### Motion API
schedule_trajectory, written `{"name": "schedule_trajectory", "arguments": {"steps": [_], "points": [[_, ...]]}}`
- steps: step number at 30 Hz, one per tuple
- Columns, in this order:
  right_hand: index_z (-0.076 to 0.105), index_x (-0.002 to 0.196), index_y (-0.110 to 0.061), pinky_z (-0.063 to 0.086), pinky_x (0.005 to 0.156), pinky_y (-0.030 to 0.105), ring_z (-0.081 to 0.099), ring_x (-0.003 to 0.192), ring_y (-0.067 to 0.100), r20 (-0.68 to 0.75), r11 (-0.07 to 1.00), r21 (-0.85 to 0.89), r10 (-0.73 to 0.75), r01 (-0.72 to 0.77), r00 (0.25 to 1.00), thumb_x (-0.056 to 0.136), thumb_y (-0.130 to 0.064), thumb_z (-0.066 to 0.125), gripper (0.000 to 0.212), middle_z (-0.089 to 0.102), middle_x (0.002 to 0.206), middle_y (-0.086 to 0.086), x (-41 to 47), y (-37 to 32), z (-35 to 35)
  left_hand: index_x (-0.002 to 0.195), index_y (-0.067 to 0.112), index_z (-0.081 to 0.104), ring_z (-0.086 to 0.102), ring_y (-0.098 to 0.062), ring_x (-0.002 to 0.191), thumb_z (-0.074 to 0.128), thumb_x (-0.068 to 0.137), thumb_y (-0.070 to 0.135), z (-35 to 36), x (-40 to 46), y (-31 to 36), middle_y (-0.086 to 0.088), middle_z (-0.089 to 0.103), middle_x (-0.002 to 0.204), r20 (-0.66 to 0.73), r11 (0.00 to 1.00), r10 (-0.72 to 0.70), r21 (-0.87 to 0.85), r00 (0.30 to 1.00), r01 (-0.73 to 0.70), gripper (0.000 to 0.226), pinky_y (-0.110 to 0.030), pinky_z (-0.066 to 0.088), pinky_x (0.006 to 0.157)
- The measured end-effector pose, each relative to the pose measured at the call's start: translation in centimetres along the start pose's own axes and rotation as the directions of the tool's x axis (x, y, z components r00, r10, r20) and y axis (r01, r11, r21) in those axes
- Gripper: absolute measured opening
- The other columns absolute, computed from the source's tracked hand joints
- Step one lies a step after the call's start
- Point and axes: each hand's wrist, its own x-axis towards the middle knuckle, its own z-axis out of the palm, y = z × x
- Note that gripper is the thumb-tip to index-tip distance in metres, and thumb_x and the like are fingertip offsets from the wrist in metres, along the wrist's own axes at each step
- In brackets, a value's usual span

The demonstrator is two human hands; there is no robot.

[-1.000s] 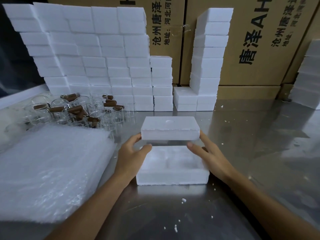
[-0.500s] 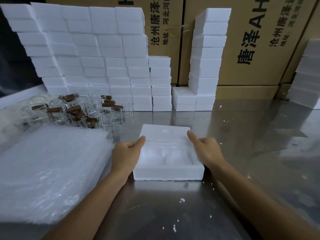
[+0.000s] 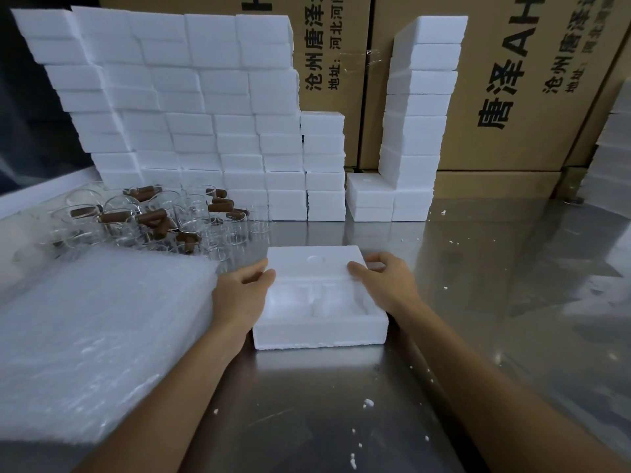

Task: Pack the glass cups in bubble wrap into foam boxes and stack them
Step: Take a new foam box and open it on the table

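**Foam box opened on the steel table, both hands on its lid**

A foam box (image 3: 321, 327) lay open on the steel table (image 3: 478, 285), directly before the person. Its base showed two rounded hollows side by side; whether anything lay in them could not be told. The lid (image 3: 314, 262) sat at the far edge of the base, its flat top bearing a small round dimple. The left hand (image 3: 240, 295) held the lid's left end, thumb on top and fingers curled at the side. The right hand (image 3: 384, 281) gripped the lid's right end in the same way, thumb on the top face and fingers bent round the far corner.

To the left of the box, touching the left forearm, lay a thick pile of bubble wrap (image 3: 95, 336). Behind that pile stood a cluster of glass cups (image 3: 191, 216) with brown handles, some upright and some on their sides, not wrapped. At the back of the table rose a wall of stacked foam boxes (image 3: 191, 114), stepped down at its right end. Just beside it stood a narrow column of foam boxes (image 3: 418, 107), with a lower pair of boxes at its foot. Cardboard cartons (image 3: 505, 80) printed with black characters stood behind both. Another stack of foam boxes (image 3: 614, 158) showed at the right edge. White foam crumbs (image 3: 368, 402) were scattered over the near part of the table.
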Motion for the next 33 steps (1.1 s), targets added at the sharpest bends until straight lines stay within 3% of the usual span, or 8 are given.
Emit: {"name": "schedule_trajectory", "arguments": {"steps": [3, 6, 13, 17, 21, 24, 27, 33], "points": [[0.059, 0.122, -0.034, 0.058, 0.077, 0.039, 0.068, 0.093, 0.020, 0.045, 0.999, 0.000, -0.051, 0.051, 0.998, 0.083, -0.046, 0.069, 0.042, 0.071, 0.108, -0.001, 0.0, -0.2, -0.1, 0.119, 0.022, 0.072, 0.060, -0.007, 0.114, 0.065, 0.095, 0.024, -0.3, -0.2, 0.2, 0.010, 0.068, 0.125, 0.049, 0.997, 0.055, 0.046, 0.997, -0.057, 0.025, -0.018, 0.041, 0.094], [0.065, 0.121, -0.034, 0.048, 0.058, 0.025, 0.063, 0.085, 0.016, 0.061, 0.997, 0.001, -0.072, 0.072, 0.996, 0.086, -0.041, 0.067, 0.036, 0.071, 0.109, 0.001, 0.2, -0.1, -0.1, 0.114, 0.029, 0.073, 0.058, 0.001, 0.086, 0.062, 0.095, 0.027, -0.4, -0.1, 0.1, 0.014, 0.065, 0.128, 0.088, 0.988, 0.079, 0.127, 0.993, -0.090, 0.021, -0.005, 0.044, 0.071], [0.071, 0.115, -0.029, 0.058, 0.083, 0.045, 0.065, 0.082, 0.021, 0.031, 0.993, -0.080, -0.084, 0.086, 0.996, 0.081, -0.040, 0.065, 0.037, 0.071, 0.102, -0.007, -0.1, -0.7, -0.2, 0.129, 0.036, 0.063, 0.047, -0.008, 0.131, 0.068, 0.092, 0.034, -0.7, 0.0, 0.3, 0.008, 0.050, 0.147, 0.247, 0.975, 0.053, 0.194, 0.968, -0.104, 0.037, -0.017, 0.033, 0.095], [0.074, 0.107, -0.026, 0.057, 0.077, 0.039, 0.067, 0.088, 0.023, 0.000, 0.961, -0.242, -0.137, 0.133, 0.991, 0.081, -0.039, 0.061, 0.031, 0.069, 0.103, -0.010, -0.4, -1.9, -0.2, 0.126, 0.035, 0.066, 0.046, 0.004, 0.122, 0.069, 0.092, 0.032, -0.8, 0.2, 0.3, 0.011, 0.057, 0.140, 0.261, 0.967, 0.088, 0.211, 0.961, -0.145, 0.035, -0.015, 0.031, 0.096], [0.073, 0.087, -0.013, 0.046, 0.079, 0.035, 0.056, 0.095, 0.025, -0.012, 0.757, -0.599, -0.334, 0.261, 0.942, 0.085, -0.033, 0.059, 0.024, 0.064, 0.103, 0.002, -0.2, -4.1, 1.4, 0.117, 0.040, 0.069, 0.051, -0.009, 0.130, 0.071, 0.089, 0.033, -0.6, 0.3, 0.1, 0.011, 0.060, 0.137, 0.210, 0.967, 0.084, 0.219, 0.974, -0.131, 0.029, -0.019, 0.035, 0.096], [0.068, 0.110, -0.018, 0.042, 0.097, 0.039, 0.050, 0.117, 0.026, 0.140, 0.748, -0.547, -0.360, 0.375, 0.922, 0.088, -0.033, 0.061, 0.028, 0.052, 0.127, 0.003, 0.2, -6.2, 4.2, 0.114, 0.043, 0.070, 0.055, -0.006, 0.118, 0.072, 0.088, 0.034, -0.4, 0.4, 0.1, 0.013, 0.062, 0.133, 0.187, 0.967, 0.068, 0.229, 0.980, -0.110, 0.027, -0.019, 0.037, 0.093], [0.057, 0.127, -0.018, 0.044, 0.101, 0.043, 0.052, 0.120, 0.027, 0.240, 0.785, -0.381, -0.425, 0.488, 0.873, 0.087, -0.031, 0.064, 0.042, 0.047, 0.134, 0.005, 1.2, -8.6, 7.5, 0.110, 0.044, 0.071, 0.057, -0.002, 0.108, 0.071, 0.088, 0.034, -0.3, 0.2, 0.1, 0.020, 0.067, 0.117, 0.180, 0.969, 0.079, 0.218, 0.980, -0.118, 0.024, -0.021, 0.038, 0.089], [0.036, 0.145, -0.016, 0.041, 0.102, 0.047, 0.044, 0.127, 0.031, 0.346, 0.581, -0.482, -0.562, 0.656, 0.752, 0.088, -0.029, 0.063, 0.064, 0.044, 0.143, 0.009, 4.8, -13.1, 13.5, 0.111, 0.039, 0.073, 0.056, 0.012, 0.093, 0.073, 0.087, 0.031, -0.2, 0.6, -0.6, 0.025, 0.066, 0.120, 0.165, 0.970, 0.139, 0.174, 0.976, -0.168, 0.025, -0.005, 0.035, 0.081]]}}
